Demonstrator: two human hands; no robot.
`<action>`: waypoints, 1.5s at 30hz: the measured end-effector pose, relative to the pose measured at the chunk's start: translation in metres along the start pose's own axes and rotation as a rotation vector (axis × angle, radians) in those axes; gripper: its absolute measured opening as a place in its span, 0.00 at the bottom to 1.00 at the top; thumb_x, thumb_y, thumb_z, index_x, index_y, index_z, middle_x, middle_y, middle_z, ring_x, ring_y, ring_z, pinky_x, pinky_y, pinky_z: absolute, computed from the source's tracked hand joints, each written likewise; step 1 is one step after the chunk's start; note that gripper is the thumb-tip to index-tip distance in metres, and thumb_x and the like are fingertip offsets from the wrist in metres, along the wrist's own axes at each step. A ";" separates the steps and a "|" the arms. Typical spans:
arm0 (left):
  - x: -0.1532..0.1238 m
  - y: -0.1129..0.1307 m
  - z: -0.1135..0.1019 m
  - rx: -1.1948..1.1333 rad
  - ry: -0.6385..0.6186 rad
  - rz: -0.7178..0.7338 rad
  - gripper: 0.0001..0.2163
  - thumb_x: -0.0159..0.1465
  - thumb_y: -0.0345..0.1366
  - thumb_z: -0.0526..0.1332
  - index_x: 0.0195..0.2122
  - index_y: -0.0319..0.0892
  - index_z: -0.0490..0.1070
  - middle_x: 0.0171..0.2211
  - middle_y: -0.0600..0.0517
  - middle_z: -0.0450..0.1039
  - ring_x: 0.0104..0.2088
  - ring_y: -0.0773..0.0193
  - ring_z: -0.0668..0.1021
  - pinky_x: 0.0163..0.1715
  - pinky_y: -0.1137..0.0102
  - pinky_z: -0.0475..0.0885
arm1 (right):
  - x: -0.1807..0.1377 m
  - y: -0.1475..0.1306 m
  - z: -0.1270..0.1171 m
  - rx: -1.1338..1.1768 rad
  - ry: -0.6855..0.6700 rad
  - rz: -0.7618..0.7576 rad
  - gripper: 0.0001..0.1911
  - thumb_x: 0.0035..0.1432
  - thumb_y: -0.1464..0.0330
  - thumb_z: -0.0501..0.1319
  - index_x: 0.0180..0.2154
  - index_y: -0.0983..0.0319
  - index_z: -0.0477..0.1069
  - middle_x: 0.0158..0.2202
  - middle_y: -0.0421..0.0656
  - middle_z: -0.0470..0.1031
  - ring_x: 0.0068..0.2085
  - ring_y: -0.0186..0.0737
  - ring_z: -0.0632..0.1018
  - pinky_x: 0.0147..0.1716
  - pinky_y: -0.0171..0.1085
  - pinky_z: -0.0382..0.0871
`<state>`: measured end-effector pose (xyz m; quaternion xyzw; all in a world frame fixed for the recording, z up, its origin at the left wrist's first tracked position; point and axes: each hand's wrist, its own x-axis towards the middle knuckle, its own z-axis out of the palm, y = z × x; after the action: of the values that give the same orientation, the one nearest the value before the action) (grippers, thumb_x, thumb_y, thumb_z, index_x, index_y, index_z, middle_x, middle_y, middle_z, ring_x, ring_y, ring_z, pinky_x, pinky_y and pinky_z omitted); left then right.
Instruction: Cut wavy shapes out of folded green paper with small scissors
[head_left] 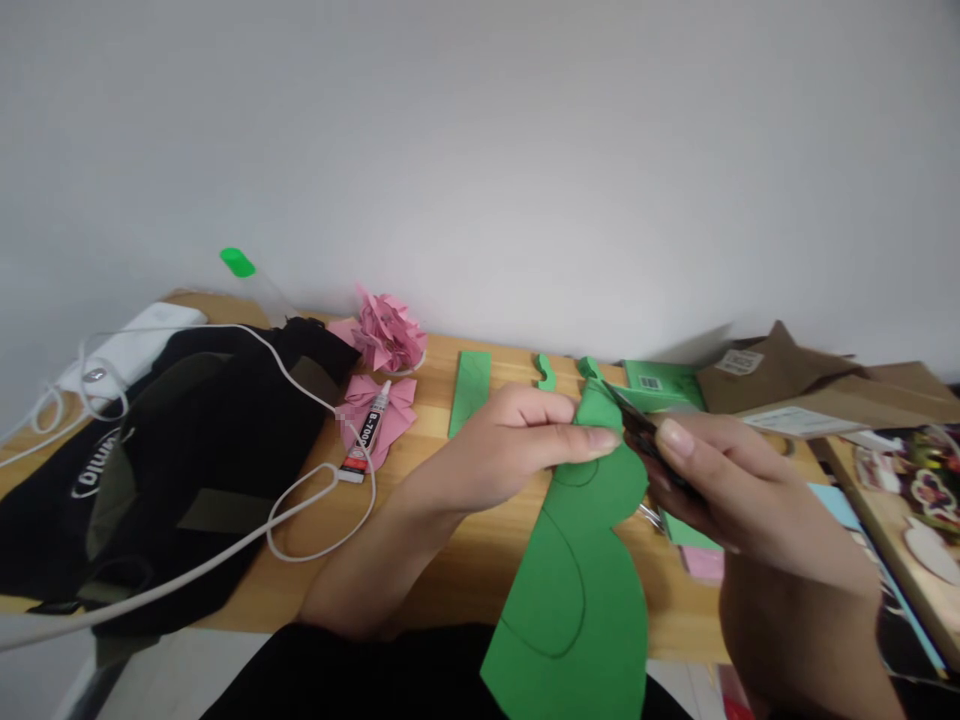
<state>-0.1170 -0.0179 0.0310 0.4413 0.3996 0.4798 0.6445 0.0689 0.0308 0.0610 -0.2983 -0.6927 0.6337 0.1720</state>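
My left hand (517,440) pinches a large sheet of green paper (577,590) near its upper end, the thumb lying across the front. Its right edge is cut in wavy curves, and curved pencil lines run over its face. My right hand (735,490) is closed around a pair of dark scissors (637,430). The scissor blades meet the top right edge of the green paper; how far apart they are I cannot make out. Two small green offcuts (545,372) and a green strip (471,385) lie on the wooden table (442,545) behind my hands.
At the left are a black bag (187,470) and a white cable (225,555) looping over the table. A pink paper flower (388,332) stands beside a glue tube (366,435) on folded pink paper. Brown packaging (795,375) and more green paper (664,378) lie at the right.
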 end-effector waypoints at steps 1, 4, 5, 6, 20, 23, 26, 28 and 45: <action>0.000 0.000 0.000 0.005 -0.001 -0.004 0.15 0.56 0.43 0.64 0.21 0.40 0.64 0.20 0.58 0.57 0.23 0.71 0.63 0.25 0.71 0.56 | 0.000 0.001 -0.001 -0.003 -0.003 -0.004 0.25 0.67 0.54 0.52 0.20 0.59 0.55 0.16 0.34 0.50 0.17 0.29 0.49 0.13 0.36 0.40; 0.000 0.001 0.000 0.018 -0.011 -0.012 0.15 0.56 0.43 0.64 0.20 0.40 0.62 0.20 0.58 0.55 0.23 0.71 0.61 0.26 0.71 0.55 | -0.001 0.002 -0.002 -0.019 -0.006 -0.019 0.25 0.67 0.55 0.52 0.20 0.59 0.55 0.16 0.33 0.49 0.17 0.29 0.49 0.14 0.36 0.40; 0.000 0.001 0.000 0.021 -0.013 -0.013 0.16 0.56 0.43 0.64 0.20 0.40 0.62 0.20 0.58 0.55 0.23 0.71 0.61 0.26 0.70 0.55 | -0.001 0.002 -0.002 -0.025 -0.002 -0.023 0.25 0.68 0.56 0.52 0.20 0.59 0.54 0.16 0.33 0.49 0.17 0.29 0.49 0.14 0.36 0.40; 0.000 0.001 0.000 0.026 -0.014 -0.015 0.16 0.56 0.44 0.64 0.20 0.40 0.62 0.20 0.58 0.55 0.23 0.71 0.61 0.26 0.70 0.55 | -0.001 0.001 -0.002 -0.034 0.001 -0.022 0.25 0.68 0.56 0.52 0.20 0.59 0.54 0.16 0.33 0.49 0.18 0.29 0.48 0.14 0.36 0.41; 0.001 0.000 -0.001 0.044 -0.014 -0.005 0.19 0.57 0.45 0.63 0.19 0.41 0.57 0.21 0.59 0.50 0.24 0.71 0.58 0.25 0.70 0.52 | -0.004 0.006 -0.007 -0.100 0.034 -0.032 0.25 0.67 0.56 0.52 0.21 0.60 0.55 0.16 0.33 0.50 0.18 0.29 0.51 0.14 0.34 0.43; 0.001 0.000 -0.001 0.058 -0.024 -0.004 0.20 0.58 0.45 0.63 0.19 0.41 0.55 0.20 0.59 0.49 0.23 0.72 0.57 0.25 0.70 0.51 | -0.005 0.007 -0.006 -0.092 0.034 -0.026 0.24 0.68 0.56 0.51 0.21 0.59 0.56 0.16 0.34 0.51 0.17 0.29 0.51 0.13 0.35 0.42; 0.001 0.001 -0.001 0.079 -0.023 0.003 0.20 0.58 0.46 0.62 0.18 0.41 0.55 0.20 0.59 0.49 0.22 0.72 0.57 0.25 0.70 0.51 | -0.006 0.007 -0.006 -0.079 0.036 -0.015 0.24 0.68 0.56 0.51 0.21 0.59 0.56 0.16 0.34 0.51 0.17 0.29 0.51 0.12 0.35 0.41; 0.001 0.001 -0.001 0.084 -0.024 0.005 0.20 0.58 0.46 0.61 0.18 0.41 0.55 0.20 0.59 0.50 0.22 0.72 0.57 0.24 0.70 0.51 | -0.005 0.005 -0.006 -0.068 0.032 0.019 0.25 0.68 0.55 0.51 0.21 0.59 0.56 0.17 0.34 0.51 0.17 0.29 0.51 0.13 0.35 0.41; 0.003 0.002 0.000 0.069 -0.043 0.004 0.24 0.57 0.46 0.63 0.17 0.42 0.48 0.19 0.59 0.46 0.22 0.73 0.55 0.23 0.70 0.49 | -0.003 -0.001 -0.007 -0.047 -0.013 0.059 0.26 0.67 0.53 0.52 0.20 0.60 0.55 0.15 0.32 0.51 0.16 0.26 0.51 0.09 0.31 0.41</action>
<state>-0.1170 -0.0151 0.0323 0.4744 0.4010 0.4573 0.6364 0.0748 0.0344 0.0628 -0.3185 -0.6994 0.6240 0.1414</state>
